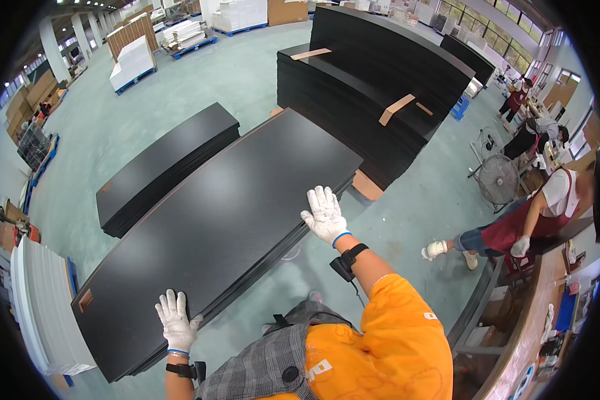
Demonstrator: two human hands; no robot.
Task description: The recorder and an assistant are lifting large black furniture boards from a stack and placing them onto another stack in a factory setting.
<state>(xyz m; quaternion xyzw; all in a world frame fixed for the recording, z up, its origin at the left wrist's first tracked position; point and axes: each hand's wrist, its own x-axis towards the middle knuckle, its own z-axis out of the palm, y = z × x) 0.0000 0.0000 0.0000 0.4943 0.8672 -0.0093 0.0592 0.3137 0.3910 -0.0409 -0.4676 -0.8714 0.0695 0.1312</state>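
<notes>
A long black panel (233,193) lies on top of a low stack of similar panels in front of me. My left hand (176,322), in a white work glove, rests flat near the panel's lower left edge, fingers spread. Farther right, my right hand (325,215), gloved the same way, lies flat on the near edge toward the far right end, fingers stretched out. Neither hand grips anything. A small tan patch (85,300) shows at the panel's left end.
Behind is a shorter black stack (173,160); a taller black stack (373,73) stands beyond the panel's right end. White panels (47,307) stand at left. At right are a floor fan (498,179), a workbench (523,333) and a co-worker in a dark red apron (527,223).
</notes>
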